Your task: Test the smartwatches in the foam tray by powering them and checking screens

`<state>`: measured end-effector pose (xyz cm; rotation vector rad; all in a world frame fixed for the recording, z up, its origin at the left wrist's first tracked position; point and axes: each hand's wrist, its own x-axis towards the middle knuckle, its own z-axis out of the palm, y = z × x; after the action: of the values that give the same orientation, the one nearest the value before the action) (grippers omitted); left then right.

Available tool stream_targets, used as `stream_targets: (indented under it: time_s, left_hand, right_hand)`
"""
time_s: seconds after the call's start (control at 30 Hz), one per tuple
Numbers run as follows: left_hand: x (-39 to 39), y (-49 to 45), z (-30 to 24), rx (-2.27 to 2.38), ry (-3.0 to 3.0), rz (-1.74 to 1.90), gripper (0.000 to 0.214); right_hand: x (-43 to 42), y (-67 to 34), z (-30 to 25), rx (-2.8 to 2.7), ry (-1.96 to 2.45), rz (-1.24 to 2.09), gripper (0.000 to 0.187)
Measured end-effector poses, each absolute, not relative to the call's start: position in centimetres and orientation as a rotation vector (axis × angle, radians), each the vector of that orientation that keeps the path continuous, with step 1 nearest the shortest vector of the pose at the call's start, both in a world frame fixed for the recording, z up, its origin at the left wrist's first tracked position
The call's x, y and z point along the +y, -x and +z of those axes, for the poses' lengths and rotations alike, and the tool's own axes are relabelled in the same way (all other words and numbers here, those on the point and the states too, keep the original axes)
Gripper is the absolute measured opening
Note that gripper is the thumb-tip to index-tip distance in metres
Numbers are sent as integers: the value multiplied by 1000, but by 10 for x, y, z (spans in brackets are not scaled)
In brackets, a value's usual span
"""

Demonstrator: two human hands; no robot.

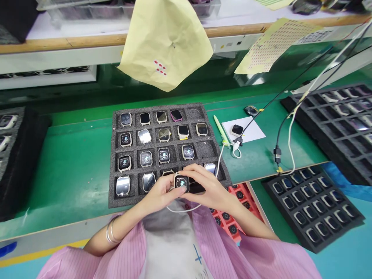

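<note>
A smartwatch case (181, 182) without a strap, its screen lit, is held between both hands in front of my body. My left hand (162, 190) grips its left side, the thumb across the lower screen. My right hand (205, 185) closes on its right and top edges. Beneath and beyond the hands lies a grey foam tray (111, 174) with rows of watch cases; some screens are lit, others dark. One watch with a purple rim (176, 115) sits in the back row. A white cable (186, 211) loops below my hands.
To the right are a pale green pen (219, 128), a watch on white paper (252, 130) and hanging cables (290, 128). More foam trays stand at far left (31, 155), far right (328, 128) and lower right (316, 232). A red tray (252, 201) is below the bench edge. Yellow paper (171, 42) hangs ahead.
</note>
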<state>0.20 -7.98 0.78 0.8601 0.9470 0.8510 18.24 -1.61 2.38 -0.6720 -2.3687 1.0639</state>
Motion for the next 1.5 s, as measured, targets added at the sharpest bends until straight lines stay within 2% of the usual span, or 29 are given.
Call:
stream_targets:
  time_s: [0.3, 0.43, 0.5, 0.63, 0.73, 0.93, 1.07, 1.17, 1.33, 1.5]
  left_hand:
    - [-83, -4, 5, 977, -961, 875, 26]
    - [-84, -5, 6, 977, -1019, 814, 37]
    - [-85, -5, 6, 971, -999, 786, 40]
    - [-91, -7, 5, 1031, -974, 711, 34]
    - [-96, -11, 3, 1058, -938, 690, 35]
    - [-98, -30, 9, 1132, -816, 797, 49]
    - [-94, -40, 11, 1106, -842, 782, 46]
    - [-90, -41, 10, 1081, -878, 754, 43]
    - [-83, -37, 11, 1031, -901, 666, 45]
    - [-77, -34, 7, 946, -991, 696, 39]
  right_hand:
    - [-18, -185, 23, -2374, 656, 1051, 41]
    - [7, -200, 30, -2298, 577, 1101, 45]
    - [30, -212, 31, -2274, 677, 997, 45]
    - [64, -234, 29, -2491, 902, 677, 39]
    - [61, -243, 34, -2589, 980, 558, 46]
    - [15, -253, 56, -2941, 896, 521, 24]
    - [5, -261, 61, -3037, 1030, 410, 39]
    - [8, -259, 55, -3056, 1077, 333, 42]
    - [20, -259, 53, -3016, 1004, 375, 39]
    - [14, -253, 61, -2559, 833, 740, 37]
